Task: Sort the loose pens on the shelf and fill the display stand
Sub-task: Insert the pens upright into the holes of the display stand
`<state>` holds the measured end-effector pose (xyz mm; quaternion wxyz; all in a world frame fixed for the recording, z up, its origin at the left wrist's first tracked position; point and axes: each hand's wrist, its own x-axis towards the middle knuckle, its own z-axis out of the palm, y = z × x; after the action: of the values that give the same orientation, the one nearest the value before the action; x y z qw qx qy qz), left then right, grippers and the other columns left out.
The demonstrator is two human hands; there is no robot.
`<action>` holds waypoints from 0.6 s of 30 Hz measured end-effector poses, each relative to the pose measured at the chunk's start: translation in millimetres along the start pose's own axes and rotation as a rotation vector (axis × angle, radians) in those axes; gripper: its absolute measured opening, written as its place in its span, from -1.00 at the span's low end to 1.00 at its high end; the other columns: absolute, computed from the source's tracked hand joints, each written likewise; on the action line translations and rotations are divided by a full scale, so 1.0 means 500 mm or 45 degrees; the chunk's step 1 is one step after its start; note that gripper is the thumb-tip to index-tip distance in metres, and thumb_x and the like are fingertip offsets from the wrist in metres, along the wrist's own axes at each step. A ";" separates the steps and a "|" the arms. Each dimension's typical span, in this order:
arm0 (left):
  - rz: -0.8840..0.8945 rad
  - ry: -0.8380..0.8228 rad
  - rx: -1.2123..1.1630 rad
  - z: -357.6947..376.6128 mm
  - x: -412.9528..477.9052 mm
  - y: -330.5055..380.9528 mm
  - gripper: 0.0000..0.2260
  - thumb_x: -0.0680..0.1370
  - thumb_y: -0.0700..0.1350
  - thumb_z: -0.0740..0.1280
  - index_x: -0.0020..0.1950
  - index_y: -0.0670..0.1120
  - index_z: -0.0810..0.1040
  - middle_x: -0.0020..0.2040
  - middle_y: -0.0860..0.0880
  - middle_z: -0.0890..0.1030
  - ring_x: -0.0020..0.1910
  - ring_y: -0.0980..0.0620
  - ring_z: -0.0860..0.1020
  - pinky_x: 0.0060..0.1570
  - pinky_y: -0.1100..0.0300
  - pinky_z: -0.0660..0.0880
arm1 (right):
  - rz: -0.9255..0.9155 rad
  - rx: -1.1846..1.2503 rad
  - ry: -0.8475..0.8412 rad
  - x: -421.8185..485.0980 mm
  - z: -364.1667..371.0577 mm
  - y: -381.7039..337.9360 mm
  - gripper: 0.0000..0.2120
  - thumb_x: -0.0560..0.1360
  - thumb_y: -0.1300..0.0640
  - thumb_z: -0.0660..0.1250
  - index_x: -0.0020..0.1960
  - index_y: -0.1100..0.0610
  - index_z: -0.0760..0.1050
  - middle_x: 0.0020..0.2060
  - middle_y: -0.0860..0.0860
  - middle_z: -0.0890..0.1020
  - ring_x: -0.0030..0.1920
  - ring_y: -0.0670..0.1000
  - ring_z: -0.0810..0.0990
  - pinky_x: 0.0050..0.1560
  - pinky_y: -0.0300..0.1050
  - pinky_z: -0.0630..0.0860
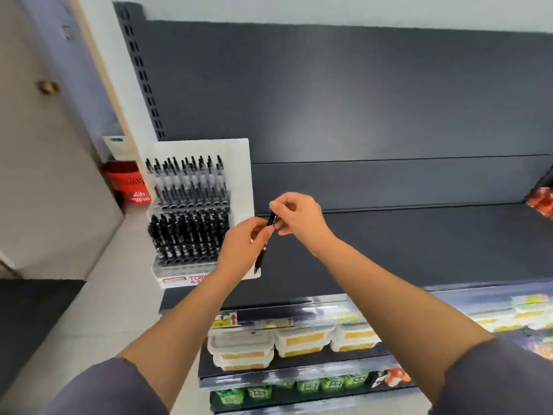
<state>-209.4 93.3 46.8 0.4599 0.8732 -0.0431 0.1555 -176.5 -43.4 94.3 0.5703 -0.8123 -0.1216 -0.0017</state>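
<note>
A black pen [261, 258], slanting from one to seven o'clock, pinched mid-barrel by the left hand [242, 245] and at its top by the right hand [299, 218]; the display stand [238, 175] is at nine o'clock, nearer the left.

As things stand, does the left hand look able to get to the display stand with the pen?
Probably yes. The left hand holds the pen just beside the display stand, with nothing between them. The right hand also grips the pen and must let go.

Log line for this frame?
left hand: holds pen | right hand: pinches pen top | display stand: stocked, left of hands
</note>
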 end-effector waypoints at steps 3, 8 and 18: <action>-0.051 0.146 0.074 -0.072 -0.024 -0.036 -0.91 0.59 -0.15 0.24 -0.02 -0.06 0.54 -0.25 0.14 0.52 -0.28 0.24 0.46 -0.28 0.49 0.35 | -0.082 -0.043 -0.092 -0.004 0.061 -0.025 -0.89 0.53 0.14 0.32 -0.13 0.15 0.55 -0.27 0.05 0.64 -0.36 -0.05 0.64 -0.23 -0.17 0.64; -0.125 0.236 0.225 -0.161 -0.058 -0.076 -0.86 0.57 -0.19 0.24 0.08 -0.09 0.55 -0.07 0.03 0.58 -0.11 0.10 0.50 -0.09 0.23 0.42 | -0.262 -0.214 -0.144 -0.007 0.146 -0.055 -0.86 0.52 0.10 0.33 -0.13 0.15 0.59 -0.33 0.02 0.64 -0.28 0.04 0.65 -0.07 0.01 0.61; -0.112 0.199 0.516 -0.224 -0.059 -0.135 -0.83 0.57 -0.13 0.24 0.14 -0.04 0.53 -0.04 0.03 0.58 -0.10 0.06 0.48 -0.14 0.16 0.45 | -0.433 -0.664 -0.149 0.022 0.222 -0.044 -0.81 0.56 0.00 0.26 -0.03 0.09 0.58 -0.26 -0.01 0.62 -0.22 0.03 0.55 -0.12 -0.01 0.53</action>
<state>-248.8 221.3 43.6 0.2834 0.9341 0.0628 0.2081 -185.5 68.6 77.7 0.3265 -0.8979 -0.2839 -0.0813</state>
